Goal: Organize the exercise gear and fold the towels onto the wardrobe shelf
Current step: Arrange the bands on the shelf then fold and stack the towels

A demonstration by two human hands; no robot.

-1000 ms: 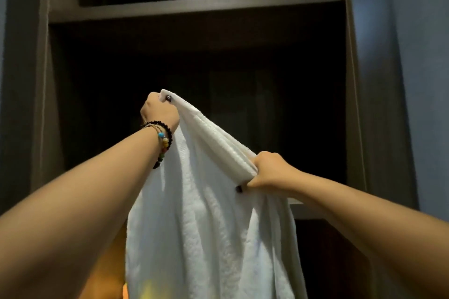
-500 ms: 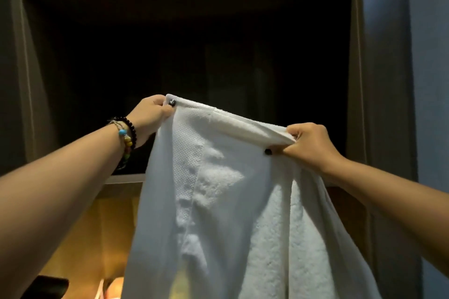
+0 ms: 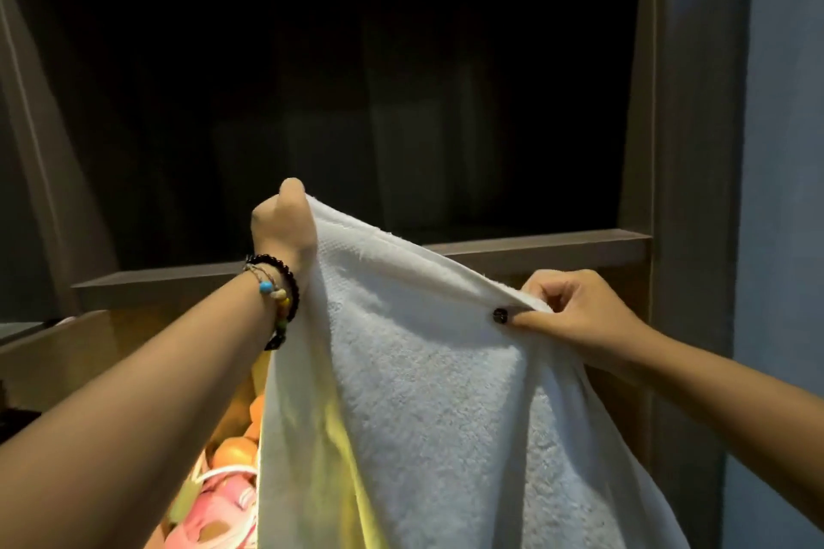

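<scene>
Both my arms outstretched: left hand (image 3: 282,227) raised, fist clenched on the white towel (image 3: 428,392) corner; right hand (image 3: 575,312) lower, thumb and fingers pinching its top edge.

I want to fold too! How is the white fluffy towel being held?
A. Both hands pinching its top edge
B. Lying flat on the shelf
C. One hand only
A: the left hand and right hand each pinch the top edge of the white fluffy towel, which hangs between them.

We see the white towel (image 3: 428,406) as nubby terry cloth, flatter-woven along the gripped hem; behind our grip the wardrobe shelf (image 3: 539,246) looks like matt wood; bracelet beads (image 3: 285,299) gleam glossy
</scene>
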